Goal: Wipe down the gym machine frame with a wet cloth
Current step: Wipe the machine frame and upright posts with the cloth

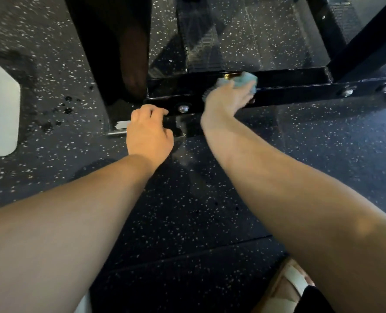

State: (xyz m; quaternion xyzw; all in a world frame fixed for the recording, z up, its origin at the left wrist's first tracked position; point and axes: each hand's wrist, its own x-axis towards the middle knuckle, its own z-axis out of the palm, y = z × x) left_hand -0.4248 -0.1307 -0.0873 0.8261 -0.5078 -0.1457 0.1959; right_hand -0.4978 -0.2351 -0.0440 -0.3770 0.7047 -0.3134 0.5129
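Gripping the bunched teal cloth, the right hand presses it onto the low black frame bar, whose long axis runs left to right just above the floor. The left hand, fingers loosely curled, rests on the bar's left end, nearer the person.

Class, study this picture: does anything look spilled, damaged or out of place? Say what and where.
Dark blotches dot the speckled floor left of the left hand, probably drips from the cloth in the right hand. Nothing looks damaged.
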